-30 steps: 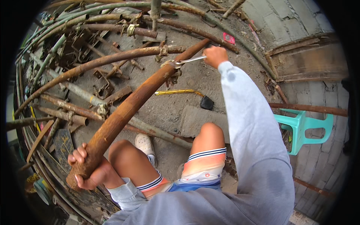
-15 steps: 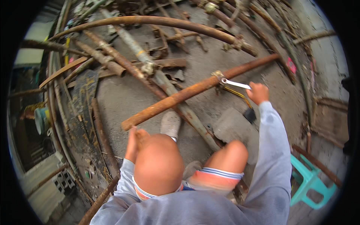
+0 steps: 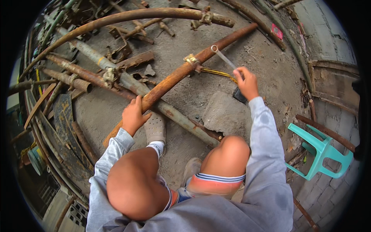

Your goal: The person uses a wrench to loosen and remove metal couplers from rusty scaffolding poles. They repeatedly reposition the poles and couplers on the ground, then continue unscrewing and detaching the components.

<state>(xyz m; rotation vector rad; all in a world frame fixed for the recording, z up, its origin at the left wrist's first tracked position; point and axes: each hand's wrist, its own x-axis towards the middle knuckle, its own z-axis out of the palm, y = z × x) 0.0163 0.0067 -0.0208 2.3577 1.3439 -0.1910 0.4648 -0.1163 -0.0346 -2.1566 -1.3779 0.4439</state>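
My right hand (image 3: 246, 83) is closed on the handle of a silver ring wrench (image 3: 226, 58). The wrench's ring end is raised near a long rusty pipe (image 3: 174, 79), apart from the clamp. A metal scaffold clamp (image 3: 191, 60) sits around this pipe. My left hand (image 3: 133, 115) grips the pipe near its lower end, thumb out to the side, covering part of it. The rusty pipe lies slantwise across a grey-green pipe (image 3: 181, 120). Beside the clamp lies a yellow-and-black strip (image 3: 218, 73), with a dark block (image 3: 239, 94) at its end.
A curved rusty pipe (image 3: 127, 17) with a clamp arches across the far side. Several pipes and scrap pieces lie at the left and back. A concrete slab (image 3: 226, 112) is near my right knee. At the right stands a turquoise plastic stool (image 3: 320, 150).
My left hand has moved up from the pipe's near end and taken hold of the pipe. The wrench has come off the clamp and is raised. My view has shifted right.
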